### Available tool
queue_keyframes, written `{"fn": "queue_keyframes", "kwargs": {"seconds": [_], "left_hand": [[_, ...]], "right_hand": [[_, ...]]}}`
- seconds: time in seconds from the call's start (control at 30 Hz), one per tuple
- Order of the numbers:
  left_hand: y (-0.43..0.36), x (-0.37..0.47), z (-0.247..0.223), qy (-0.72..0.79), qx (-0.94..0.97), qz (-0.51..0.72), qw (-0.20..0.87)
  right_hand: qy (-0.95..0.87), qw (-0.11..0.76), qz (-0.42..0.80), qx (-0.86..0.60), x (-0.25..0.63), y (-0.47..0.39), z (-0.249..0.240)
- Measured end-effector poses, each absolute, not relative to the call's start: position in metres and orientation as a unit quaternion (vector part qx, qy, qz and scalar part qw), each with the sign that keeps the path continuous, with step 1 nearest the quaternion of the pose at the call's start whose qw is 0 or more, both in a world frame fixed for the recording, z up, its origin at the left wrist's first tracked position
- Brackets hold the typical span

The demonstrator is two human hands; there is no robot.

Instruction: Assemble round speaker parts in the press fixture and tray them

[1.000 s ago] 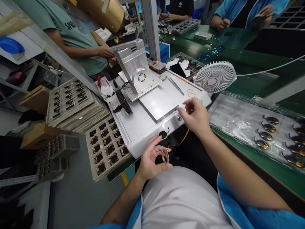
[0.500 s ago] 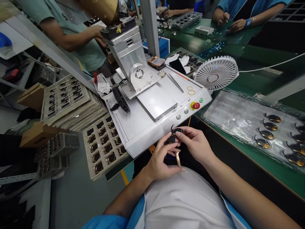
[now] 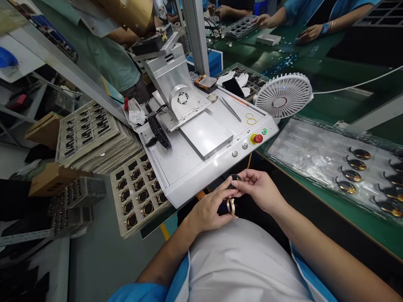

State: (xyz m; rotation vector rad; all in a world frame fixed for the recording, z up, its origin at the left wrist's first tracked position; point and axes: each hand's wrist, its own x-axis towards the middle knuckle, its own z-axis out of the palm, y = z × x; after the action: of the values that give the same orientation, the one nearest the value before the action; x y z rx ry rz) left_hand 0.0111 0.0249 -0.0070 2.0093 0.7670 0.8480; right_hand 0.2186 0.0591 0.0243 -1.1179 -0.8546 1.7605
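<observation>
My left hand (image 3: 209, 212) is closed on a gold watch case (image 3: 231, 206), which hangs low between its fingers and thumb above my lap. Those same fingertips also touch a round black disc (image 3: 236, 178). My right hand (image 3: 260, 188) pinches that disc from the right, its fingers curled. Both hands meet just in front of the white machine (image 3: 189, 184). To the left, a tray of round black watch pieces (image 3: 118, 214) lies beside the machine. On the right, a clear plastic tray (image 3: 296, 147) holds several black discs with thin tails.
A white fan (image 3: 280, 96) stands behind the machine's right corner. Tweezers (image 3: 230, 109) and yellow rings (image 3: 251, 119) lie on the machine near a red button (image 3: 258, 138). Stacked trays (image 3: 94, 147) rise at the left. Other people work across the green table (image 3: 315, 79).
The black disc has tilted and is more covered by my fingers. The gold case has turned to show its ring shape and shifted slightly left. Across the table a person's hand has reached to a tray.
</observation>
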Motion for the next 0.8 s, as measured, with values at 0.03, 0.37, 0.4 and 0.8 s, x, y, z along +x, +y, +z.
{"fn": "queue_keyframes", "kwargs": {"seconds": [0.03,0.37,0.4,0.8], "left_hand": [[0.024,0.011,-0.008,0.302,0.772,0.361,0.427],[0.025,0.012,-0.025,0.325,0.438,0.557,0.626],[0.025,0.012,-0.025,0.325,0.433,0.556,0.631],[0.022,0.008,-0.032,0.337,0.439,0.567,0.61]], "right_hand": [[-0.334,0.43,0.71,-0.447,0.219,0.059,0.024],[-0.285,0.347,0.797,-0.404,0.2,0.043,0.038],[-0.28,0.351,0.798,-0.403,0.195,0.04,0.04],[-0.374,0.407,0.703,-0.448,0.173,0.031,0.052]]}}
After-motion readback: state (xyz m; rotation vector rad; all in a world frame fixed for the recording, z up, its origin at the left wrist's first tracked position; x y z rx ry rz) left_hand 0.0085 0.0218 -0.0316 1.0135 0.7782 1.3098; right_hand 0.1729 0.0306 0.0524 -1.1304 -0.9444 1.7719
